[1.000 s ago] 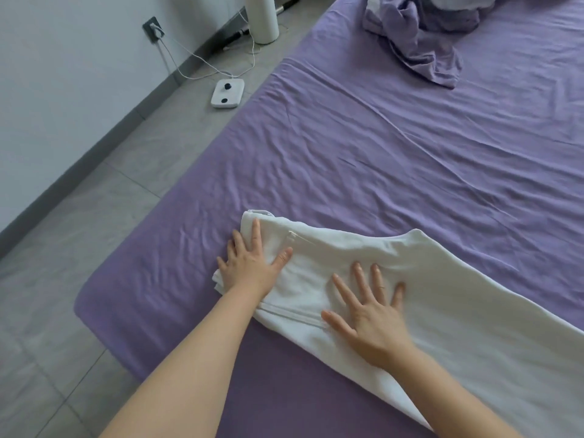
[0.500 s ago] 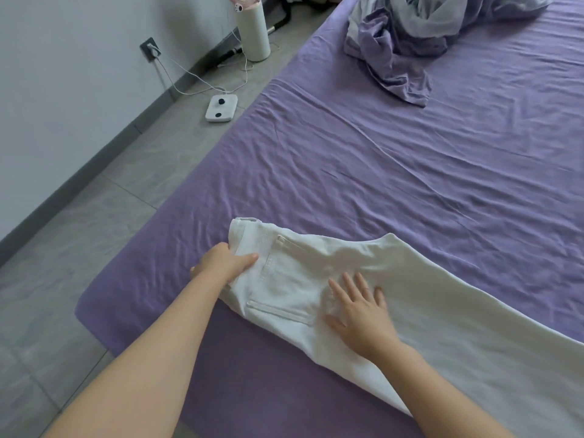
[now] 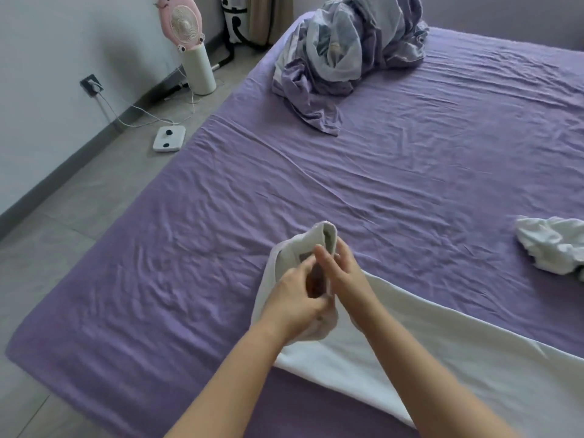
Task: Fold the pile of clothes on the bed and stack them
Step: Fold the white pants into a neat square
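White trousers (image 3: 442, 349) lie across the near part of the purple bed (image 3: 395, 184), their legs running off to the lower right. Their waist end is lifted off the sheet. My left hand (image 3: 292, 294) grips the waistband from the left and my right hand (image 3: 343, 273) holds it from the right, the two hands close together. A crumpled white garment (image 3: 551, 245) lies at the right edge of the bed. A heap of grey-purple cloth (image 3: 344, 58) sits at the far end.
The bed's left edge drops to a grey tiled floor. By the wall stand a pink fan (image 3: 185, 25) on a white base (image 3: 199, 71) and a white floor switch (image 3: 169, 139) with cables to a wall socket (image 3: 91, 85).
Both hands left their flat press on the trousers, came together at the waistband and lifted it off the bed. The view has tilted up, showing more of the bed.
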A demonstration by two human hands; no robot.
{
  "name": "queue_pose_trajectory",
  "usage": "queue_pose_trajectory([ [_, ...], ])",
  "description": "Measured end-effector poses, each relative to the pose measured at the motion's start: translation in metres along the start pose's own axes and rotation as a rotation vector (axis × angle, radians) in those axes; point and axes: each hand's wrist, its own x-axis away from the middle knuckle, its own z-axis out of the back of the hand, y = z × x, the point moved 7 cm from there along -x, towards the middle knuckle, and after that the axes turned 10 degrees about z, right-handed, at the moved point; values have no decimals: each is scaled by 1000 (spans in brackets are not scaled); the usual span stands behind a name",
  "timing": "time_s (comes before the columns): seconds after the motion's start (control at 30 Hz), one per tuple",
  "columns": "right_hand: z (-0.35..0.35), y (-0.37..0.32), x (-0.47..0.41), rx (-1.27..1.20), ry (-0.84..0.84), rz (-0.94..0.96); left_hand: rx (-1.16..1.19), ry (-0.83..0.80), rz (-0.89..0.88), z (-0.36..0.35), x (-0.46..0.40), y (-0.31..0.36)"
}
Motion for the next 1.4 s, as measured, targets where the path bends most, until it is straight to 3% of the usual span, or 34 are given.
queue_pose_trajectory([
  [0.2, 76, 57, 40, 169, 190, -266, -72, -111, 55, -86, -6, -21],
  [0.3, 100, 82, 60, 80, 272, -343, -83, 23, 6, -93, -1, -27],
  [0.4, 118, 95, 79, -18, 323, -389, -147, 256, -46, -86, -7, -31],
  [0.47, 121, 106, 86, -23, 308, -423, -366, 403, -81, -84, -13, -30],
  [0.53, 115, 119, 88, 23, 270, -447, -696, 412, -7, -87, -23, -41],
  [0.63, 106, 134, 86, 86, 254, -409, -865, 277, 133, -93, -42, -74],
  [0.77, 96, 148, 89, 92, 279, -283, -1026, 188, 111, -108, -60, -107],
  [0.97, 95, 139, 84, 217, 285, -134, -1019, 255, 58, -114, -62, -110],
  [1.17, 134, 127, 107, 196, 367, -141, -994, 349, -178, -133, -59, -85],
  [1.4, 159, 151, 122, 310, 435, -200, -1076, 385, -228, -142, -73, -92],
])
